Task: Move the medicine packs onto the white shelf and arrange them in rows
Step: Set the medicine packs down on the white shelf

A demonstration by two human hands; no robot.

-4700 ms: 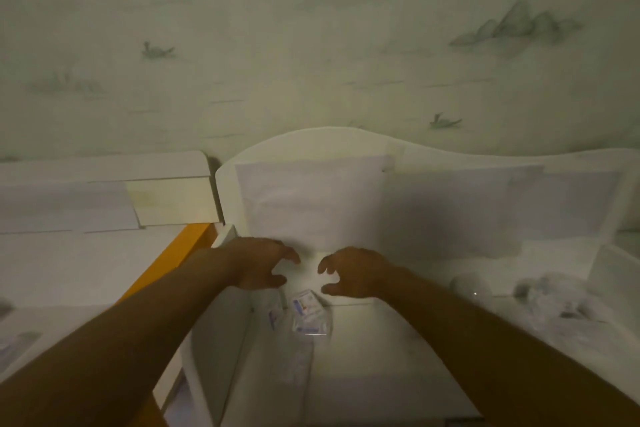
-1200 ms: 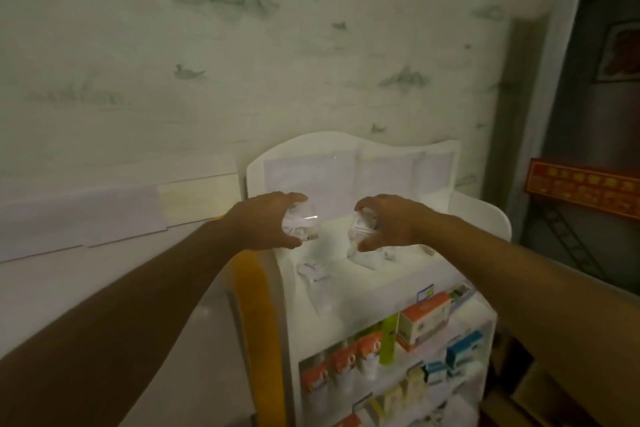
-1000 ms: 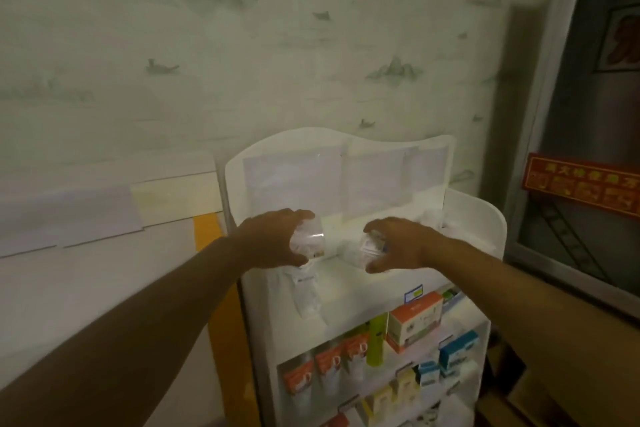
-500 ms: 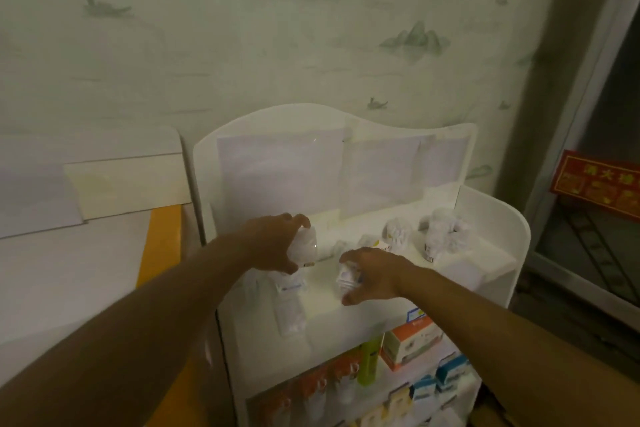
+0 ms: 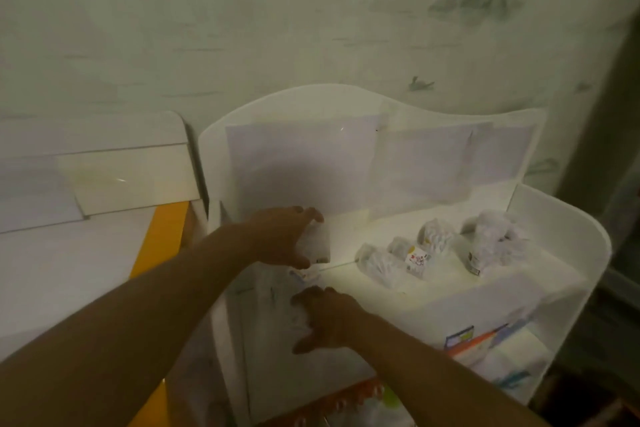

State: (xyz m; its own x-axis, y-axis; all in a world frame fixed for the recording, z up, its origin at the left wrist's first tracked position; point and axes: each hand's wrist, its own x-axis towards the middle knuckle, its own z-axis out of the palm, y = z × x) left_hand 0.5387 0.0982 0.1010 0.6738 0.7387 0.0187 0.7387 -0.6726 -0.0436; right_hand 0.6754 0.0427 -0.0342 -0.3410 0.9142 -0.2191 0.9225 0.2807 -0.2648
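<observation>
Presently the left hand point(image 5: 284, 236) pinches one small clear medicine pack point(image 5: 317, 243) between thumb and curled fingers, holding it upright just above the top tier of the white shelf point(image 5: 561, 218), near the back-left corner. Right hand point(image 5: 327, 317) sits lower, at the front-left of the same tier, fingers spread and bent over a dim flat pack point(image 5: 298, 276); cannot tell whether it grips anything or only presses down

Other packs point(image 5: 394, 258) lie in a loose cluster toward the right side of the tier, some upright, some tipped, not in rows. Lower tier shows coloured boxes point(image 5: 478, 340)

Risks, as judged from this frame:
- Held pack is thin, crinkly plastic; a light pinch may let it slip or flop over on release, so it would not stand in a row
- Left forearm crosses the shelf's left edge; a sweep to the right could knock the cluster further out of order
- Right hand works close to the front lip; a pack nudged there could slide off onto the lower tier
- Light is poor and packs are pale on white, so misjudging spacing seems likely
</observation>
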